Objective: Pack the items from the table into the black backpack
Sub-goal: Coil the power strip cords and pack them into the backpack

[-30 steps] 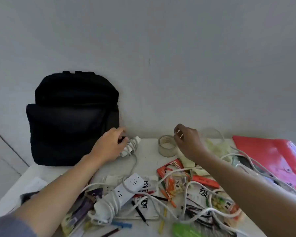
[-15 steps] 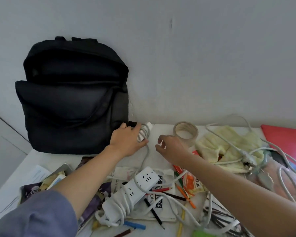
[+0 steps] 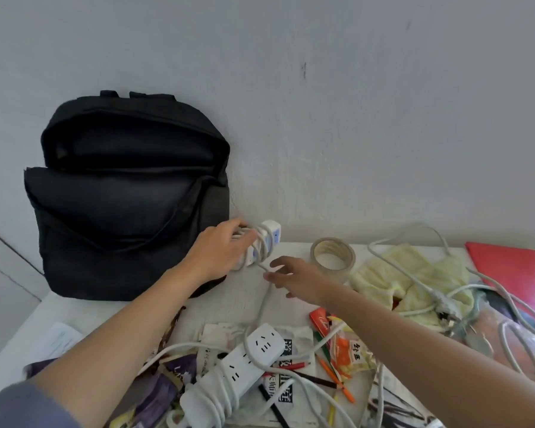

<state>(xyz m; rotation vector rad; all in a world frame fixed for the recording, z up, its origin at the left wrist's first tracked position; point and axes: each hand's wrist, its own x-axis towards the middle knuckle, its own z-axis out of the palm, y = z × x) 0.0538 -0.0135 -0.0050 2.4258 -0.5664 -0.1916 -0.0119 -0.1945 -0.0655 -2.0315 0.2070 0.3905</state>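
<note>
The black backpack stands upright against the wall at the table's back left, its top zip gaping. My left hand grips a small white power strip wrapped in its own cable, lifted just right of the backpack's base. My right hand is beside it with loosely bent fingers touching the white cable that trails down from the strip. A larger white power strip wound with cable lies near the front.
A tape roll sits right of my hands, then a pale yellow cloth under white cables and a red folder at far right. Pencils, snack packets and papers clutter the table in front.
My left hand has lifted the small wrapped power strip off the table. My right hand moved left from the tape roll to the trailing cable. The view tilted down and closer.
</note>
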